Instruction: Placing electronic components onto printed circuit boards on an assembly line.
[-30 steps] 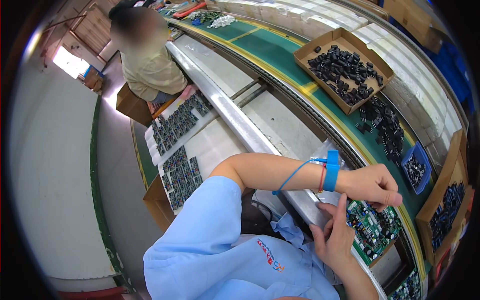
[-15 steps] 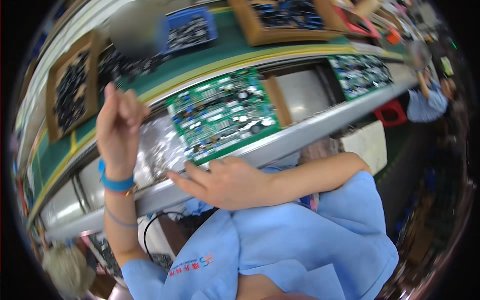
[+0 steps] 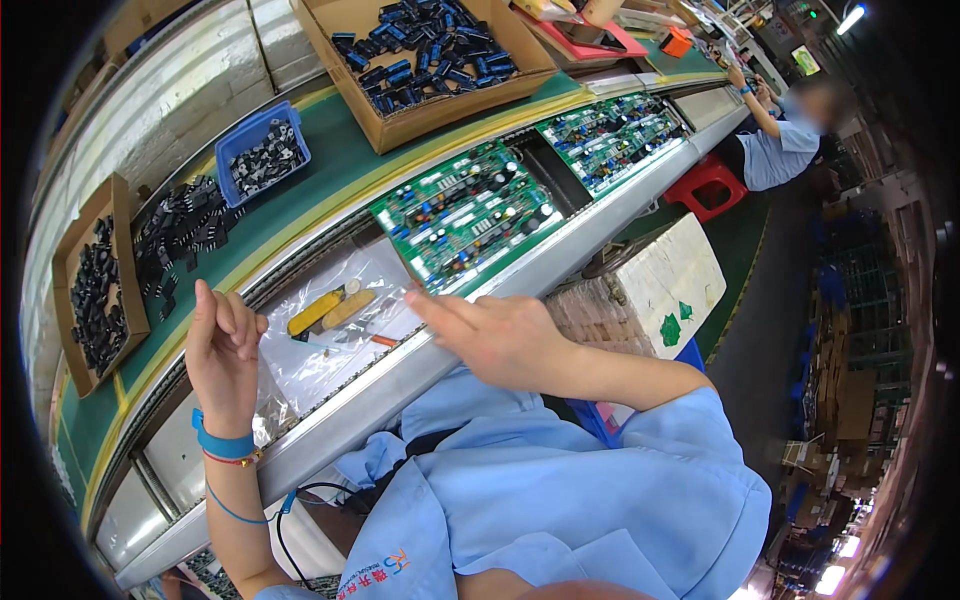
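Note:
A green circuit board point(image 3: 470, 222) full of small parts lies across the metal rails. My right hand point(image 3: 495, 338) reaches over the near rail, its index finger stretched to the board's near left corner; the other fingers bend loosely and no object shows in them. My left hand point(image 3: 226, 345), wearing a blue wrist strap point(image 3: 226, 445), is raised left of the board. Its fingers curl in and the thumb points up; whatever they might hold is hidden. Between the hands, a yellow-handled tool point(image 3: 316, 313) and a tan-handled one point(image 3: 349, 309) lie on clear plastic film point(image 3: 325, 365).
Behind the rails stand a carton of blue-black capacitors point(image 3: 385, 125), a blue bin point(image 3: 222, 165) and a carton of black parts point(image 3: 135, 315). Loose black parts point(image 3: 185, 225) lie between them. Another populated board point(image 3: 615, 140) sits further right. A person point(image 3: 785, 150) works near a red stool point(image 3: 707, 188).
The board has slid right along the rails, narrowing the gap to the other board. My right hand followed it. The tools on the film are now visible, and the view has shifted.

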A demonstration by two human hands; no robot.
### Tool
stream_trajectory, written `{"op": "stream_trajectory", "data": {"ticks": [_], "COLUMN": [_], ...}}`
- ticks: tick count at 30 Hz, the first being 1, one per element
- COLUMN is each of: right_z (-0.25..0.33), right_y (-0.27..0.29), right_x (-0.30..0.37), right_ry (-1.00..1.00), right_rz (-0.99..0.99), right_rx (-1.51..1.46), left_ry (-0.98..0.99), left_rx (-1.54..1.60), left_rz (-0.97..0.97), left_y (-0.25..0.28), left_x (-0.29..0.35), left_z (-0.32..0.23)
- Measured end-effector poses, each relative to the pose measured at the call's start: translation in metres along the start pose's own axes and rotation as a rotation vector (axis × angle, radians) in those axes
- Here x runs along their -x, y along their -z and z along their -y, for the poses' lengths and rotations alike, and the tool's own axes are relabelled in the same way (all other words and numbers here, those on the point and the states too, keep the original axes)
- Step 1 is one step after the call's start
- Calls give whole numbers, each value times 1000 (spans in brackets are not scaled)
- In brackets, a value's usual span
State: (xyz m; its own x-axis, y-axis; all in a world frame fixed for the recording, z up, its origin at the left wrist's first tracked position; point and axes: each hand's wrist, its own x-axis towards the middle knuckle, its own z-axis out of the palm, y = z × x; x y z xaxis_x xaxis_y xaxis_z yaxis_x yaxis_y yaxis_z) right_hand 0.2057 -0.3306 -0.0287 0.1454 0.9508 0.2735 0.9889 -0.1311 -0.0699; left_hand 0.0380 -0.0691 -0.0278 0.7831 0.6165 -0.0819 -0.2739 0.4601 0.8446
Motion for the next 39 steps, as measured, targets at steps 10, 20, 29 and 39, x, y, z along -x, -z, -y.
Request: {"op": "stream_trajectory", "data": {"ticks": [10,20,29,39], "right_z": [-32,-48,-46,-60], "right_y": [11,11,10,10], "right_x": [16,29,24,23], "right_ry": [-113,-68,-25,24], "right_rz": [-1,-29,-42,-75], "right_rx": [120,224,297,26], "left_ry": [83,137,155,178], "left_rx": [-22,5,9,-4], "left_rz": [9,5,26,6], "left_y": [-5,-3,-4,-6], "left_x": [1,2,5,5], "left_z": [13,16,15,19]}}
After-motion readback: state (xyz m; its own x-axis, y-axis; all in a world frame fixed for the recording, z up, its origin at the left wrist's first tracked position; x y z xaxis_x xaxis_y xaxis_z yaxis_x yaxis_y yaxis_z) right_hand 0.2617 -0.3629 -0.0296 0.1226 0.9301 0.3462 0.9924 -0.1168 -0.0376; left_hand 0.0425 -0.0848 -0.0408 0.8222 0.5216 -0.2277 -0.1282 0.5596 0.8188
